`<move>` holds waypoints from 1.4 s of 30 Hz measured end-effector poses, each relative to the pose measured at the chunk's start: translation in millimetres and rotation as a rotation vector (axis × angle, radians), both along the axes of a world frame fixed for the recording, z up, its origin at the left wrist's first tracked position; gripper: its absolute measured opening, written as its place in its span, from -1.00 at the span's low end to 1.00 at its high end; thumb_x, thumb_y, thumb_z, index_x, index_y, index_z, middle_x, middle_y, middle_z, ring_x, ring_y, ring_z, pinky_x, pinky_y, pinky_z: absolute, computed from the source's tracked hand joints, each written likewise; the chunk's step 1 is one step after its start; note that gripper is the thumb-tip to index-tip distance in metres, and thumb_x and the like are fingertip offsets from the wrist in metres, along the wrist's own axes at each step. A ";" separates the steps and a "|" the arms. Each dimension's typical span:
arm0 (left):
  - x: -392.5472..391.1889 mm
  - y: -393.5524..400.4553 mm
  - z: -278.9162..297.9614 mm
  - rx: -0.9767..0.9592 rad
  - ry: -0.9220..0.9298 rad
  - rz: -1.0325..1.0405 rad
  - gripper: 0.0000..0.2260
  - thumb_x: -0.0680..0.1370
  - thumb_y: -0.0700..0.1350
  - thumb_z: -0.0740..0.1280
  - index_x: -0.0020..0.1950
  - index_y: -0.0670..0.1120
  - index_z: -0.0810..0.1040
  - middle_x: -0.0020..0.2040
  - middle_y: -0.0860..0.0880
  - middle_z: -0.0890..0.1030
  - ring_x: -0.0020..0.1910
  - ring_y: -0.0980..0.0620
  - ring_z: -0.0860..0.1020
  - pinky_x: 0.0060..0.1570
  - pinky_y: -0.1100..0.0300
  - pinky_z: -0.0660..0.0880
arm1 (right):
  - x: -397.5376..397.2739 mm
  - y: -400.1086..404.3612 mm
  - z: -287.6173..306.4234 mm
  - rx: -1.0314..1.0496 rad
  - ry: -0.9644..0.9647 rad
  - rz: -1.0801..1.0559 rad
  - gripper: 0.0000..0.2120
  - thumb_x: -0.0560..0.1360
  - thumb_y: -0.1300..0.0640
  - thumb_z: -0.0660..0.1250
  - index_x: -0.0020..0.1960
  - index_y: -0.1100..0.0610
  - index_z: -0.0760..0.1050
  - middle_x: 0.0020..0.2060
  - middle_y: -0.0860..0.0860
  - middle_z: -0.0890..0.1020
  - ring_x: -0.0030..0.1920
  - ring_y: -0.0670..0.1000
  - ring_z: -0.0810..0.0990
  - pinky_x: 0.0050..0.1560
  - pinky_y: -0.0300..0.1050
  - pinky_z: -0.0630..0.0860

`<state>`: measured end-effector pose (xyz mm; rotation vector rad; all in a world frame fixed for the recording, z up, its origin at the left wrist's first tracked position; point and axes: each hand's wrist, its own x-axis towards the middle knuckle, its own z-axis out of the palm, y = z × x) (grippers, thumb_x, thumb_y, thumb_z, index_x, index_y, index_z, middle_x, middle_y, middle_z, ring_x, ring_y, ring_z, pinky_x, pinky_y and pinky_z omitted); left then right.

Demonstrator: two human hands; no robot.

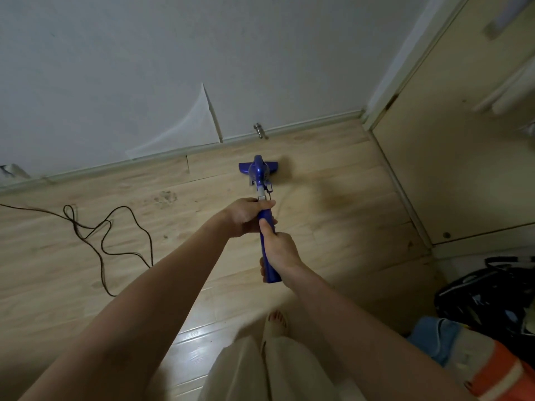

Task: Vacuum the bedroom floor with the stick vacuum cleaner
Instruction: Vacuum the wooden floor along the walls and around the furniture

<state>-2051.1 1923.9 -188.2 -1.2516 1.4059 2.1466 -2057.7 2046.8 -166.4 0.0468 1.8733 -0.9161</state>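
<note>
Near the white skirting board (162, 162), the blue plastic stick vacuum cleaner (262, 180) has its flat head on the pale wood-plank floor (333, 235). Left hand (246, 217) and right hand (279, 250) both curl around its blue handle. No readable lettering shows. A dark cord (107, 235) loops left.

Pale wood-plank floor (86, 256) under dim light; grey wall (144, 53) with peeling wallpaper (185, 128), white skirting board (304, 125), beige door (463, 140) at right.
</note>
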 end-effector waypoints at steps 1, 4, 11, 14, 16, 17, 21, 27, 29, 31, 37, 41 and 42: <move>-4.0 -1.6 -0.2 -0.007 -0.002 -0.002 -0.74 0.58 -0.08 0.32 0.17 -0.21 0.41 -0.02 -0.19 0.56 -0.10 -0.05 0.60 -0.11 0.09 0.58 | -4.1 -1.6 -1.1 0.003 0.005 0.000 -0.50 0.60 -0.26 0.07 -0.07 0.20 0.42 -0.36 0.10 0.54 -0.45 0.04 0.53 -0.35 -0.08 0.55; -16.0 -3.4 -3.2 -0.029 -0.017 0.025 -0.76 0.59 -0.09 0.30 0.16 -0.20 0.41 -0.05 -0.18 0.57 -0.14 -0.03 0.60 -0.15 0.11 0.58 | -15.2 -6.8 -6.6 0.010 0.027 0.005 -0.47 0.60 -0.26 0.07 -0.02 0.23 0.43 -0.35 0.10 0.54 -0.46 0.04 0.53 -0.38 -0.10 0.54; -37.0 0.6 -17.3 -0.031 -0.029 0.102 -0.70 0.59 -0.12 0.31 0.26 -0.24 0.41 -0.09 -0.15 0.54 -0.21 -0.01 0.58 -0.25 0.14 0.58 | -37.9 -6.3 -29.5 -0.008 0.024 -0.008 -0.46 0.58 -0.26 0.12 -0.05 0.26 0.43 -0.37 0.11 0.50 -0.49 0.04 0.48 -0.45 -0.14 0.48; -39.7 -1.4 -19.6 -0.007 -0.016 0.121 -0.69 0.57 -0.14 0.33 0.27 -0.22 0.41 -0.06 -0.14 0.55 -0.20 -0.02 0.59 -0.24 0.14 0.58 | -43.9 -6.4 -31.9 -0.010 0.006 -0.020 -0.46 0.56 -0.27 0.16 -0.06 0.25 0.43 -0.40 0.10 0.49 -0.52 0.02 0.46 -0.49 -0.17 0.44; -39.5 -3.6 -19.7 0.000 -0.015 0.140 -0.70 0.57 -0.16 0.33 0.26 -0.21 0.41 -0.07 -0.14 0.54 -0.19 -0.01 0.58 -0.20 0.12 0.57 | -45.2 -8.3 -29.7 -0.007 -0.021 -0.025 -0.46 0.55 -0.28 0.17 -0.07 0.24 0.43 -0.41 0.10 0.49 -0.54 0.03 0.46 -0.50 -0.18 0.43; -38.6 -4.7 -19.1 0.004 -0.018 0.153 -0.70 0.57 -0.17 0.33 0.26 -0.21 0.41 -0.08 -0.14 0.54 -0.20 -0.02 0.58 -0.18 0.11 0.57 | -44.6 -9.5 -27.6 -0.008 -0.034 -0.027 -0.46 0.55 -0.29 0.17 -0.07 0.24 0.43 -0.42 0.10 0.49 -0.54 0.03 0.46 -0.51 -0.18 0.43; -26.7 -8.9 -12.0 0.020 -0.032 0.178 -0.69 0.56 -0.20 0.35 0.27 -0.22 0.42 -0.08 -0.14 0.54 -0.20 -0.03 0.58 -0.16 0.08 0.57 | -31.7 -12.7 -17.0 -0.005 -0.059 -0.023 -0.45 0.55 -0.30 0.15 -0.04 0.24 0.43 -0.39 0.10 0.51 -0.53 0.02 0.47 -0.53 -0.22 0.43; 38.6 -0.5 -0.1 0.040 -0.046 0.138 -0.77 0.55 -0.22 0.34 0.18 -0.17 0.42 -0.08 -0.16 0.55 -0.20 -0.04 0.58 -0.16 0.06 0.58 | 37.2 -5.2 -8.3 0.028 -0.083 -0.051 -0.46 0.57 -0.28 0.13 0.00 0.24 0.42 -0.41 0.08 0.51 -0.52 0.00 0.47 -0.54 -0.23 0.43; 68.5 3.7 3.2 0.037 -0.055 0.112 -0.81 0.55 -0.22 0.34 0.13 -0.16 0.42 -0.09 -0.15 0.55 -0.20 -0.04 0.58 -0.14 0.06 0.59 | 69.1 -0.6 -6.3 0.054 -0.085 -0.060 -0.46 0.57 -0.28 0.12 -0.02 0.23 0.43 -0.40 0.07 0.52 -0.51 -0.01 0.48 -0.55 -0.24 0.43; 100.9 6.5 5.1 0.041 -0.056 0.074 -0.86 0.56 -0.21 0.34 0.08 -0.16 0.43 -0.11 -0.15 0.56 -0.21 -0.04 0.59 -0.15 0.06 0.60 | 103.0 3.2 -3.8 0.058 -0.085 -0.077 -0.45 0.57 -0.30 0.11 -0.03 0.23 0.43 -0.39 0.08 0.53 -0.52 0.00 0.49 -0.54 -0.24 0.44; 215.5 12.0 11.8 0.011 -0.053 -0.066 -0.92 0.57 -0.20 0.32 -0.08 -0.15 0.44 -0.20 -0.15 0.58 -0.29 -0.01 0.61 -0.25 0.10 0.61 | 230.0 8.9 10.8 0.054 -0.102 -0.214 -0.44 0.54 -0.32 0.16 -0.07 0.23 0.42 -0.41 0.10 0.51 -0.53 0.02 0.47 -0.53 -0.22 0.44; 280.6 26.5 17.0 -0.005 -0.078 -0.138 -0.93 0.58 -0.23 0.28 -0.10 -0.16 0.46 -0.23 -0.14 0.58 -0.30 -0.02 0.61 -0.18 0.08 0.60 | 303.3 22.1 19.6 0.072 -0.069 -0.247 -0.45 0.55 -0.31 0.16 -0.13 0.22 0.44 -0.43 0.08 0.50 -0.53 0.00 0.48 -0.49 -0.19 0.46; 292.9 31.8 18.3 -0.007 -0.081 -0.149 -0.93 0.58 -0.24 0.28 -0.10 -0.17 0.46 -0.24 -0.14 0.58 -0.28 -0.03 0.60 -0.16 0.07 0.60 | 317.0 27.4 22.2 0.086 -0.061 -0.249 -0.44 0.54 -0.32 0.15 -0.16 0.21 0.44 -0.45 0.07 0.50 -0.54 0.01 0.48 -0.48 -0.18 0.45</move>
